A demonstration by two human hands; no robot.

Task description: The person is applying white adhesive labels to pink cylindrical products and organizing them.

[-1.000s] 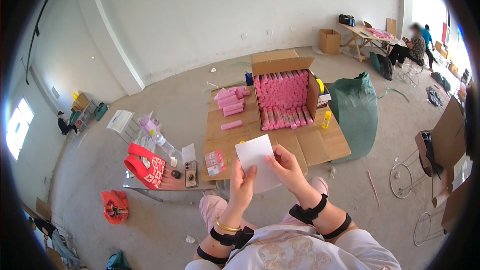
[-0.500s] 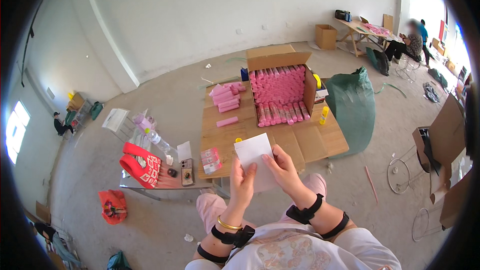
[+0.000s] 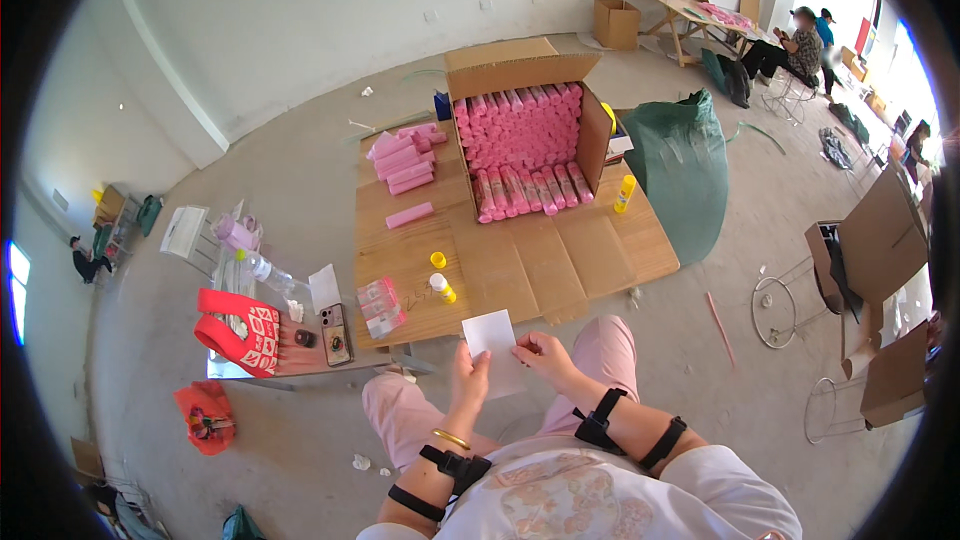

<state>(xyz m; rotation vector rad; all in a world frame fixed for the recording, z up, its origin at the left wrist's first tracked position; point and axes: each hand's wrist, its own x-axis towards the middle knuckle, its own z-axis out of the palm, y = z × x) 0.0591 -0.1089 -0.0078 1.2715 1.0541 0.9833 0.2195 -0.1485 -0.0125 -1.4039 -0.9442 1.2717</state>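
Observation:
Over my lap, just off the table's near edge, white paper (image 3: pixel 487 333) is held between my hands. My left hand (image 3: pixel 468 378) grips it from the left with the thumb on top. At its right edge my right hand (image 3: pixel 545 357) pinches the paper between thumb and fingers. A second white sheet seems to show below the first; how many sheets there are I cannot tell. Beyond the paper an uncapped glue stick (image 3: pixel 442 288) stands on the wooden table (image 3: pixel 400 240), its yellow cap (image 3: pixel 438 260) a little farther off. Pink printed labels (image 3: pixel 381 307) lie left of the glue stick.
A cardboard box (image 3: pixel 600 140) full of pink rolls stands at the table's far side. Loose pink rolls (image 3: pixel 405 165) lie left of it, another glue stick (image 3: pixel 625 194) right. A side table holds a phone (image 3: pixel 336 333) and red bag (image 3: pixel 240 335). A green sack (image 3: pixel 690 180) stands right.
My hands have lowered toward my lap with the paper. The right hand has gone from a thumb on its face to a pinch at its edge. The glue stick and cap are now uncovered.

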